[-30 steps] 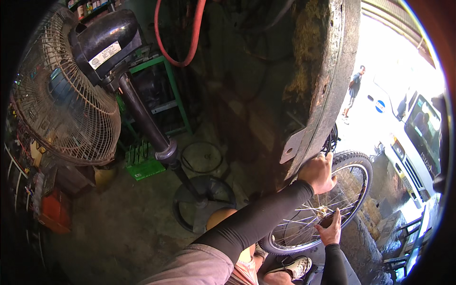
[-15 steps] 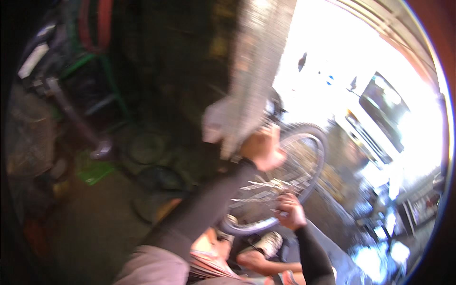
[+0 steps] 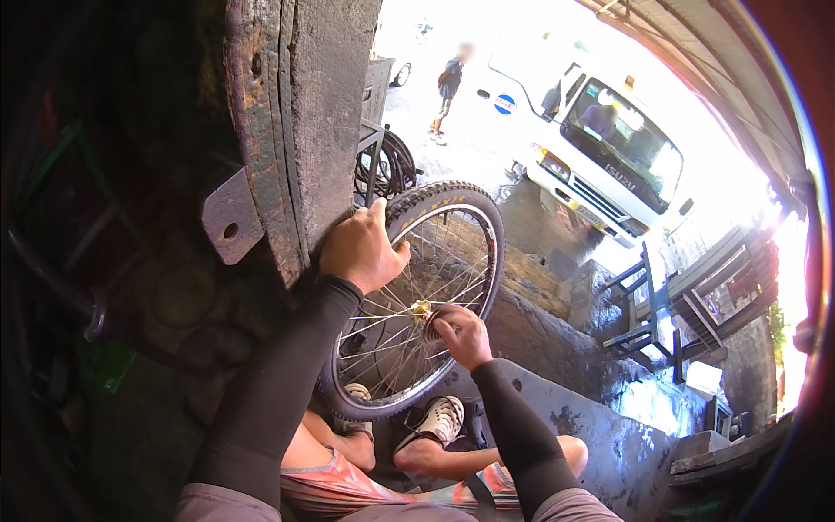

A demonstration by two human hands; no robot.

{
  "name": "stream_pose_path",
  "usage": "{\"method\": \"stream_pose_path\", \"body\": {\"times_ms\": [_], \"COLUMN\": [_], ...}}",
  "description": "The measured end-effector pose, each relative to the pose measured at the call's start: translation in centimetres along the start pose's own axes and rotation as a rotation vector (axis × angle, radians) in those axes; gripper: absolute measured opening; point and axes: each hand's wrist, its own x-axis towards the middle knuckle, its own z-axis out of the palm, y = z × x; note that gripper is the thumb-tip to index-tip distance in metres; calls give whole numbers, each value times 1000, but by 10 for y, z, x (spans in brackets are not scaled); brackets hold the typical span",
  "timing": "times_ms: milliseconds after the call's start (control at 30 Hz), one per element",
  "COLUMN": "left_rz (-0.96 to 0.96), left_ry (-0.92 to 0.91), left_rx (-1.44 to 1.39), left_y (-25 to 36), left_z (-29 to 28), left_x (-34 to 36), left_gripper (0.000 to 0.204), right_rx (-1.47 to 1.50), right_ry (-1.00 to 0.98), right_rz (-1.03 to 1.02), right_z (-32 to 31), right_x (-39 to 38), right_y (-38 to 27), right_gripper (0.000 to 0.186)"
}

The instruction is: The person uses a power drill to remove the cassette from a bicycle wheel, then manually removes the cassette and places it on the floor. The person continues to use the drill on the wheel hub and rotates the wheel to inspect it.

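Note:
A bicycle wheel (image 3: 492, 278) with a knobby black tyre, silver rim and thin spokes stands tilted in front of me. My left hand (image 3: 361, 250) is closed over the tyre at its upper left, beside the wooden post; part of its fingers is hidden behind the wheel. At the wheel's middle, my right hand (image 3: 463, 337) has its fingers closed around the sprocket cluster (image 3: 432, 325) beside the gold-coloured hub (image 3: 421, 309). The wheel's lower edge is down by my shoes (image 3: 439, 419).
A thick wooden post (image 3: 326, 104) with a metal plate (image 3: 233, 219) rises close to my left hand. Behind the wheel are a coil of black hose (image 3: 396, 165) and a timber beam (image 3: 544, 326). Beyond stand a dark metal frame (image 3: 644, 304), a white truck (image 3: 609, 165) and a person (image 3: 450, 83).
The view has swung right and steadied, so the wheel, post and both hands appear farther left. Both hands stay on the wheel, left at the tyre and right near the hub.

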Motion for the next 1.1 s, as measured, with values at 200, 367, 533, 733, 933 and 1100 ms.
{"method": "stream_pose_path", "body": {"times_ms": [200, 367, 533, 733, 933, 1100], "left_rz": [10, 25, 12, 28, 40, 26], "left_ry": [-11, -9, -6, 12, 22, 0], "left_rx": [-43, -59, -48, -29, -26, -37], "left_y": [3, 9, 2, 4, 3, 6], "left_z": [-2, 3, 0, 3, 5, 3], "left_x": [-1, -1, 1, 1, 0, 0], "left_gripper": [73, 73, 73, 72, 72, 74], "right_rx": [7, 455, 472, 188, 226, 16], "right_ry": [-163, 175, 114, 202, 257, 258], "right_rz": [325, 965, 872, 749, 610, 475], "right_z": [-17, 5, 31, 40, 39, 37], "right_x": [-41, -71, -54, -60, -62, -65], "right_y": [4, 62, 40, 44, 36, 32], "right_gripper": [19, 25, 41, 45, 50, 50]}}
